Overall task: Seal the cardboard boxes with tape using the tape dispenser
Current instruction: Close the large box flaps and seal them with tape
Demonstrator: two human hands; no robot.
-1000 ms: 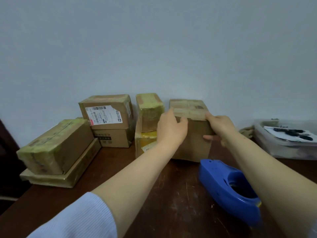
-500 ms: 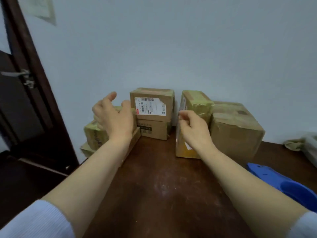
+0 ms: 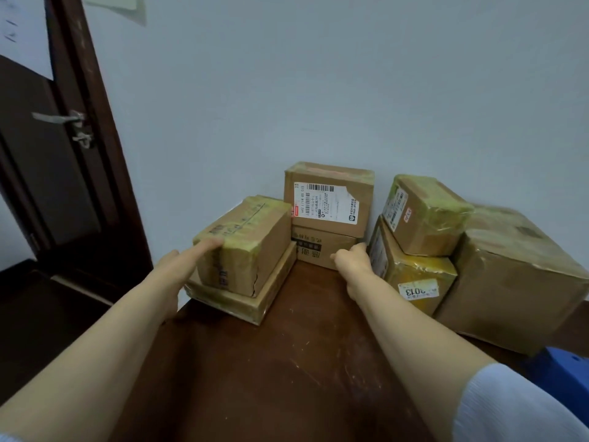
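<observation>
My left hand (image 3: 178, 271) touches the taped box (image 3: 251, 240) at the desk's (image 3: 271, 378) left edge, fingers straight. My right hand (image 3: 352, 266), fingers loosely curled on nothing, hovers by the middle stack (image 3: 328, 215). A clumsy pull could tip that box off the edge, and the tape dispenser (image 3: 564, 378) lies unheld at near right.

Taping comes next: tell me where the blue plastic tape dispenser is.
Head view, lower right edge: blue plastic tape dispenser on the dark wooden table, just in front of the large brown cardboard box.
</observation>
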